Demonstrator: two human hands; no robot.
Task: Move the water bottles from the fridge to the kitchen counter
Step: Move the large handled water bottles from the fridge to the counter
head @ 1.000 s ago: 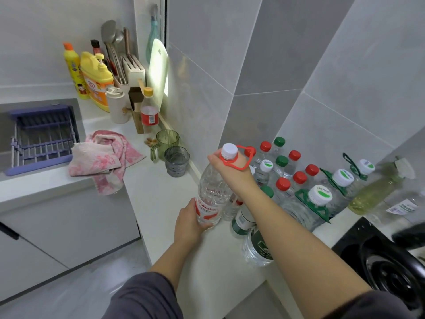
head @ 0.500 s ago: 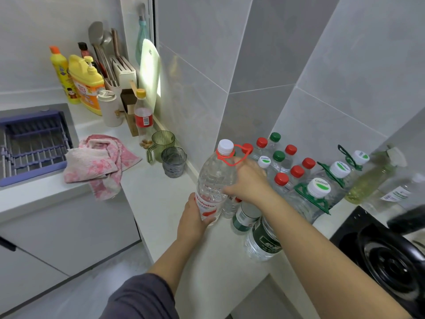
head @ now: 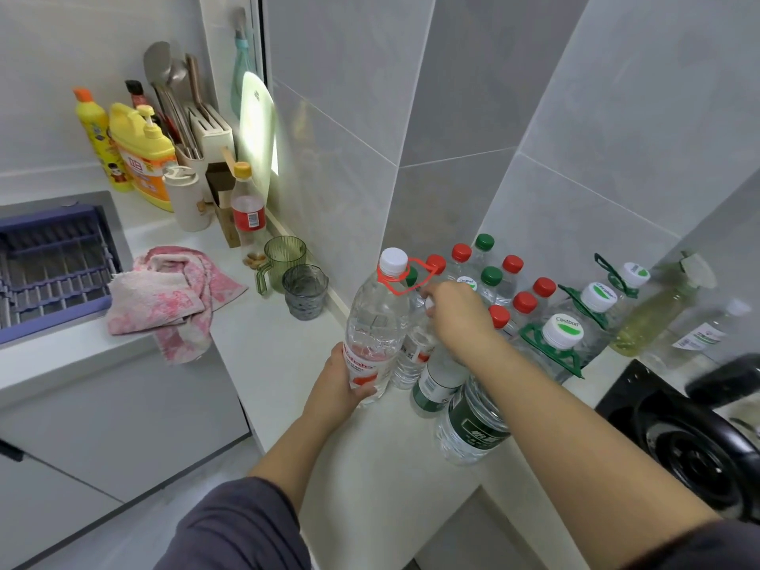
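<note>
A tall clear water bottle (head: 376, 322) with a white cap and red carry handle stands upright on the white kitchen counter (head: 288, 364). My left hand (head: 337, 388) grips its lower part at the red label. My right hand (head: 460, 318) is just right of its neck, fingers closed on the white cap of a small water bottle (head: 413, 355) beside it. Behind stand several small bottles with red and green caps (head: 524, 302), and large bottles with green handles (head: 563, 335). Two green-labelled bottles (head: 473, 425) stand nearest the counter edge, under my right forearm.
A green cup (head: 283, 257) and a grey glass (head: 305, 290) stand by the wall to the left. A pink towel (head: 164, 298) hangs over the counter edge beside the sink rack (head: 53, 257). A black stove (head: 699, 442) and an oil bottle (head: 654, 318) are on the right.
My right hand has left the red handle of the tall bottle and dropped to the small bottle's cap beside it. The tall bottle stays upright in my left hand.
</note>
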